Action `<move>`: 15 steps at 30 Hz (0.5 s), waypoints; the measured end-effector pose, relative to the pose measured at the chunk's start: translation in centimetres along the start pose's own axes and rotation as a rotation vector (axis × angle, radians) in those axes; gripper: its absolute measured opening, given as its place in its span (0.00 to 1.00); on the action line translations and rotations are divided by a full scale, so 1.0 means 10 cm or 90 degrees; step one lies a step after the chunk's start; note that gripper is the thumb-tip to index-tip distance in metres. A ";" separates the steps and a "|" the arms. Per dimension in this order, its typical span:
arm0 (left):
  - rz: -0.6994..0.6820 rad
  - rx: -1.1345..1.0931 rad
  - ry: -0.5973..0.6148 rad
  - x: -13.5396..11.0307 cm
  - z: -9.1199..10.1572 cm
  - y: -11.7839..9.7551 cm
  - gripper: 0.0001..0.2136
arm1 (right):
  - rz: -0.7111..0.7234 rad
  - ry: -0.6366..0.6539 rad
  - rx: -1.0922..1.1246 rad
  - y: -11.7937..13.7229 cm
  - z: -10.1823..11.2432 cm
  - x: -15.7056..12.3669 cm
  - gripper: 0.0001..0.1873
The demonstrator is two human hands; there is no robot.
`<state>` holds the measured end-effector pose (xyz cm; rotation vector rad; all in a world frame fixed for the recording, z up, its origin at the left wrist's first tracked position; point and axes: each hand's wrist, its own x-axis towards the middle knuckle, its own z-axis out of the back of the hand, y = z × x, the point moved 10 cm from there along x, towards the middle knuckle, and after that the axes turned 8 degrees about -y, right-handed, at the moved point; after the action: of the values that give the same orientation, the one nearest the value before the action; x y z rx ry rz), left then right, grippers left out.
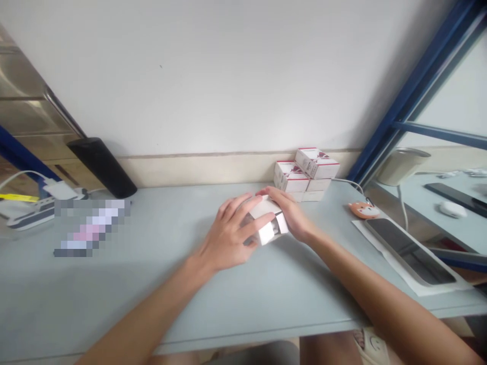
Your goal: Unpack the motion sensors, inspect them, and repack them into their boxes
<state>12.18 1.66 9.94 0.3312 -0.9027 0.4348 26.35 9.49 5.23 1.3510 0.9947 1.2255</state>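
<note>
A small white cardboard box [267,207] is held between my two hands over the middle of the table. Its near end has flaps standing open, with a dark gap between them. My left hand [238,230] grips the box from the left, fingers laid across its top and thumb low by the near end. Along the right side presses my right hand [287,213], its fingers curled round the far corner. Behind it, a stack of white boxes with dark red markings [317,163] stands against the wall. What lies inside the held box cannot be made out.
At the left are a black cylinder [102,167], a power strip [34,215] with a white plug, and a blurred-out flat item [93,228]. On the right lie an orange animal-faced case [363,210] and a dark-topped tray [411,251]. A blue metal frame [403,101] borders the table [171,309].
</note>
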 end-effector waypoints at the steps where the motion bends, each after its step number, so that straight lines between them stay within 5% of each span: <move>1: 0.012 0.004 -0.007 0.00 0.00 0.03 0.27 | 0.019 -0.034 -0.011 -0.01 0.04 0.01 0.19; 5: 0.075 0.024 -0.041 -0.01 0.02 0.19 0.25 | 0.248 -0.159 -0.106 0.24 0.21 -0.09 0.19; 9: 0.090 0.043 -0.069 -0.01 0.06 0.26 0.24 | 0.451 -0.063 -0.229 0.51 -0.01 -0.32 0.17; 12: 0.099 0.022 -0.076 -0.02 0.05 0.28 0.22 | 0.479 -0.039 -0.261 0.57 -0.09 -0.38 0.17; 15: 0.118 -0.012 -0.086 -0.03 0.05 0.32 0.24 | 0.453 -0.107 -0.211 0.56 0.03 -0.33 0.12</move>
<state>10.11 4.09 10.35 0.2634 -1.0734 0.5792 25.88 5.40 10.31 1.5538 0.1571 1.6686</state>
